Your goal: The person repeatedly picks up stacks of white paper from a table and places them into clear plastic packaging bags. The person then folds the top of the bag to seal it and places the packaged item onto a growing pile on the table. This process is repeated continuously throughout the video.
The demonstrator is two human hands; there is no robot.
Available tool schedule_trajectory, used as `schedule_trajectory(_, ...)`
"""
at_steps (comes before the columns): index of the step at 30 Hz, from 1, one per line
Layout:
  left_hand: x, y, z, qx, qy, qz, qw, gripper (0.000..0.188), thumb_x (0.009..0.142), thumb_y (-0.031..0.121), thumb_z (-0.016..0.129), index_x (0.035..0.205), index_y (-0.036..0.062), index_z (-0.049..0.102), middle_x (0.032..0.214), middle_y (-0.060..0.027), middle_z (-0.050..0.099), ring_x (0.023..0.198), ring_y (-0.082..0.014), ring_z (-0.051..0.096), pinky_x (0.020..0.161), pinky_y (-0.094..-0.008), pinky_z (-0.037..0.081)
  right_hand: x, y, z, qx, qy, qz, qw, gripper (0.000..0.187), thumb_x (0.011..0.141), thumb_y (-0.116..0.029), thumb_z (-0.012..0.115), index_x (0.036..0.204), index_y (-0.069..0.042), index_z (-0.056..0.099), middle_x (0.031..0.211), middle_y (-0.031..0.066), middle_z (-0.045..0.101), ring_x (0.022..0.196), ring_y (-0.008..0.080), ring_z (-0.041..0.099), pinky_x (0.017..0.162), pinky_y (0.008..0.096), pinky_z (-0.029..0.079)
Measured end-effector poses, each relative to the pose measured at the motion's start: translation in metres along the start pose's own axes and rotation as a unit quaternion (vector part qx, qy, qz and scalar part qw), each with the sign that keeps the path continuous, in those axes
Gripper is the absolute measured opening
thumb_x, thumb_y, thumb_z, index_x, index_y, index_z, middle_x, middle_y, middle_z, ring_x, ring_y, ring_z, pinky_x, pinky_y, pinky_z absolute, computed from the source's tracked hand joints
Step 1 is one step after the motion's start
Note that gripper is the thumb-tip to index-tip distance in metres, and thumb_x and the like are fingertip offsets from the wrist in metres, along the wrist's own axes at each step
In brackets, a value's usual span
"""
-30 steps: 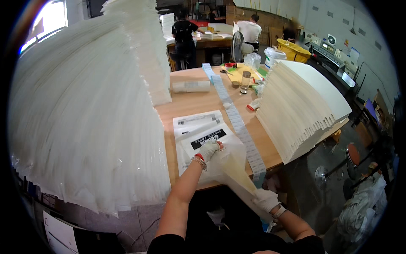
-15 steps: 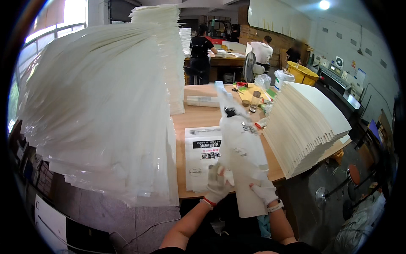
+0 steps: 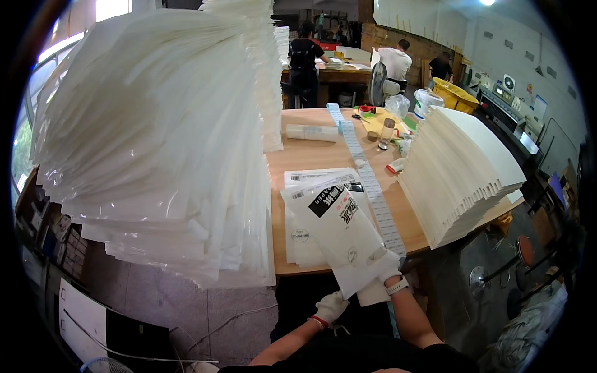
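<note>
A printed plastic bag (image 3: 348,239) with black lettering lies tilted in front of me, over similar printed bags (image 3: 298,239) on the table. My left hand (image 3: 331,306), in a white glove, pinches its near left corner, just past the table's front edge. My right hand (image 3: 388,266), also gloved, grips the bag's right side near its open end; the thumb and fingers are partly hidden. A stack of cream paper (image 3: 374,294) sticks out of the bag between my hands. A long strip of pale blue labels (image 3: 376,199) runs along the table beside the bag.
A tall pile of plastic bags (image 3: 155,143) stands at left, a high stack of cream paper (image 3: 457,180) at right. Further back are a plastic-wrapped roll (image 3: 312,132), a glass jar (image 3: 386,133), scissors (image 3: 359,118) and a fan (image 3: 377,84). People work at a far table (image 3: 348,74).
The bag has come down from a raised, blurred position to lie over the other bags. My left hand has moved down toward me to its corner. The label strip now shows fully.
</note>
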State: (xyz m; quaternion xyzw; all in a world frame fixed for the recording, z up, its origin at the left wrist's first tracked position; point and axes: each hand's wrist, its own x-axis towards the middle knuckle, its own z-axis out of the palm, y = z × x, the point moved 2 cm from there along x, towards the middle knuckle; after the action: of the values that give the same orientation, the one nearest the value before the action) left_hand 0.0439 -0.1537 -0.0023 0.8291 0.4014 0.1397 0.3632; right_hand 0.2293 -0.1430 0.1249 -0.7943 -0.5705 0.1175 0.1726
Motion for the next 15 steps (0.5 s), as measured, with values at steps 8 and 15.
schedule_trajectory(8, 0.008, 0.033, 0.002, -0.023, -0.048, -0.020, 0.998, 0.024, 0.082, 0.024, 0.053, 0.091, 0.0033, 0.059, 0.081, -0.0188, 0.063, 0.077, -0.0369, 0.060, 0.068, -0.0442, 0.048, 0.039, -0.012, 0.002, -0.048, 0.004, 0.001, 0.999, 0.029, 0.080, -0.027, 0.055, 0.102, -0.008, 0.058, 0.096, 0.0132, 0.060, 0.083, 0.0304, 0.059, 0.073, 0.0391, 0.048)
schedule_trajectory(15, 0.010, -0.030, 0.030, -0.091, 0.100, -0.114, 0.984, 0.039, 0.085, 0.044, 0.045, 0.105, 0.0155, 0.063, 0.087, -0.0053, 0.066, 0.081, -0.0260, 0.062, 0.071, -0.0360, 0.046, -0.052, -0.028, 0.030, 0.009, 0.042, -0.279, 0.959, 0.024, 0.085, -0.024, 0.050, 0.101, -0.010, 0.059, 0.103, 0.0147, 0.059, 0.091, 0.0328, 0.056, 0.081, 0.0414, 0.046)
